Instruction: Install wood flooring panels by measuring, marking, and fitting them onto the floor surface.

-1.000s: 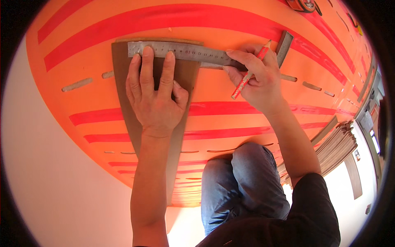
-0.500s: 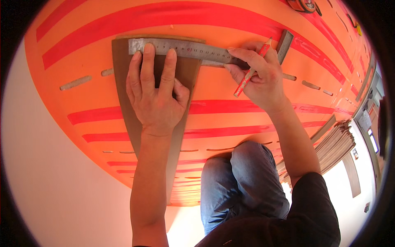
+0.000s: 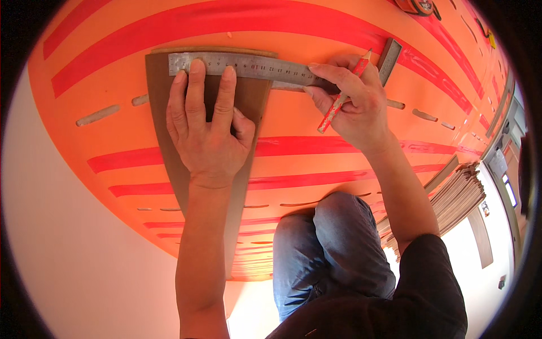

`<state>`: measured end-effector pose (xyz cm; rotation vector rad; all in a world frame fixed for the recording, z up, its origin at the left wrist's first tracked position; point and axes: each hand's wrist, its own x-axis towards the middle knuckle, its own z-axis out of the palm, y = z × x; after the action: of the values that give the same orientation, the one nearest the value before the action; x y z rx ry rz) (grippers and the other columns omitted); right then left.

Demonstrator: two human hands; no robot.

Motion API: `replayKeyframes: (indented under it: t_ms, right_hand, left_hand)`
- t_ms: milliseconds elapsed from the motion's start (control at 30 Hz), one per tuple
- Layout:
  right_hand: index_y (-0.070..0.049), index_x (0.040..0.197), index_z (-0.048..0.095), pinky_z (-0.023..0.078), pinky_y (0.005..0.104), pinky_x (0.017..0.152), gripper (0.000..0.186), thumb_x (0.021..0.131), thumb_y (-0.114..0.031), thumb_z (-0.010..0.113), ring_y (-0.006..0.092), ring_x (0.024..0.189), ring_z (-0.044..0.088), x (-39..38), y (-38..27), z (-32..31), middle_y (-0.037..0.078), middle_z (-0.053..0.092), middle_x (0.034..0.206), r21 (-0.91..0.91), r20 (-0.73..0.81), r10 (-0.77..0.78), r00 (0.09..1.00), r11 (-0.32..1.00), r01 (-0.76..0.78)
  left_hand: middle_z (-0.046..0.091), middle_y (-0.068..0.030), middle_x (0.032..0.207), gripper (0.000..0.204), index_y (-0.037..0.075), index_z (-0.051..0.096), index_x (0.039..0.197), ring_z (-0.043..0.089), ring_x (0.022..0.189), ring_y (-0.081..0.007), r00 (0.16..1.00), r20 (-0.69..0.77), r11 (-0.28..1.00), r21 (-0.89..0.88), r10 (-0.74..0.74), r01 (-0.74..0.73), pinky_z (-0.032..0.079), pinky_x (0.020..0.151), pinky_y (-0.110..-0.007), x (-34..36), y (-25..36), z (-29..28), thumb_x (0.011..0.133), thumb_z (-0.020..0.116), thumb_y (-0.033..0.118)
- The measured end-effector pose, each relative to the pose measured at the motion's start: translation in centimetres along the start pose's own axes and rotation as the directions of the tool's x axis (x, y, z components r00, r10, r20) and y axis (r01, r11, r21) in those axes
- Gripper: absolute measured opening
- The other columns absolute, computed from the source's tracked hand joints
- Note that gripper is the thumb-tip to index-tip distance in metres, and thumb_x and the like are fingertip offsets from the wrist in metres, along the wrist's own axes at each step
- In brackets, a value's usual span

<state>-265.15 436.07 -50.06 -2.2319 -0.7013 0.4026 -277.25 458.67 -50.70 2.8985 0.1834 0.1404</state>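
Note:
My left hand point(image 3: 210, 135) lies flat with its fingers apart on a brown floor plank point(image 3: 159, 96). Its fingertips press the metal blade of a try square point(image 3: 248, 65), which crosses the plank near its far end. The square's thick stock point(image 3: 389, 61) sits off to the right, away from the plank. Between thumb and fingertips, my right hand point(image 3: 367, 116) grips the blade close to the stock. A red carpenter's pencil point(image 3: 329, 116) is also held slantwise in that hand, its point upward past the knuckles. Part of the blade is hidden behind the fingers.
Orange slotted underlay point(image 3: 316, 121) with red tape strips point(image 3: 226, 22) spreads beneath everything. A tape measure point(image 3: 416, 7) rests at the far right. Stacked planks point(image 3: 460, 192) lie to the right, beyond my bent knees point(image 3: 344, 226). A pale wall point(image 3: 68, 226) borders the left.
The view has drifted a little, so the plank and both hands appear slightly farther left. Hands, square and pencil keep nearly the same arrangement.

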Motion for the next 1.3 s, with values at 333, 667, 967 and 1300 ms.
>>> replayKeyframes:
  t_ms: [333, 667, 967, 1300]
  right_hand:
    - [-0.006, 0.115, 0.075, 0.067, 0.0280, 0.075, 0.041, 0.077, 0.005, 0.085, 0.0196, 0.094, 0.066, 0.00, -0.01, 0.08, 0.010, 0.060, 0.108, 0.010, -0.009, -0.002, 1.000, 1.000, 0.002]
    - [-0.006, 0.115, 0.075, 0.066, 0.0281, 0.073, 0.040, 0.078, 0.003, 0.085, 0.0197, 0.093, 0.066, 0.01, 0.15, 0.08, 0.011, 0.061, 0.107, -0.027, -0.009, -0.027, 1.000, 0.999, 0.027]
    - [-0.005, 0.116, 0.074, 0.066, 0.0282, 0.074, 0.040, 0.078, 0.003, 0.085, 0.0192, 0.092, 0.067, 0.11, 0.10, -0.11, 0.010, 0.060, 0.108, 0.018, 0.011, -0.001, 1.000, 1.000, 0.001]
    - [-0.004, 0.115, 0.074, 0.066, 0.0286, 0.075, 0.039, 0.078, 0.005, 0.085, 0.0197, 0.091, 0.067, 0.18, 0.07, -0.28, 0.011, 0.060, 0.107, 0.025, 0.014, -0.002, 1.000, 1.000, 0.002]
  left_hand:
    - [0.046, -0.0148, 0.158, 0.054, 0.016, 0.064, 0.144, 0.043, 0.144, -0.0390, 1.000, 0.007, 1.000, -0.003, -0.004, 0.004, 0.038, 0.119, -0.050, 0.06, 0.02, -0.07, 0.090, 0.055, 0.018]
    - [0.046, -0.0143, 0.159, 0.054, 0.016, 0.065, 0.142, 0.043, 0.143, -0.0389, 1.000, -0.002, 1.000, -0.008, -0.001, 0.001, 0.038, 0.119, -0.050, 0.05, -0.06, 0.11, 0.089, 0.055, 0.018]
    - [0.046, -0.0141, 0.158, 0.055, 0.017, 0.065, 0.143, 0.044, 0.143, -0.0388, 1.000, -0.002, 1.000, 0.002, 0.005, -0.005, 0.038, 0.119, -0.050, 0.07, -0.12, 0.09, 0.089, 0.055, 0.019]
    - [0.045, -0.0147, 0.159, 0.055, 0.017, 0.064, 0.144, 0.044, 0.143, -0.0391, 1.000, 0.009, 1.000, 0.002, 0.004, -0.004, 0.037, 0.119, -0.050, 0.09, 0.00, 0.05, 0.090, 0.054, 0.018]
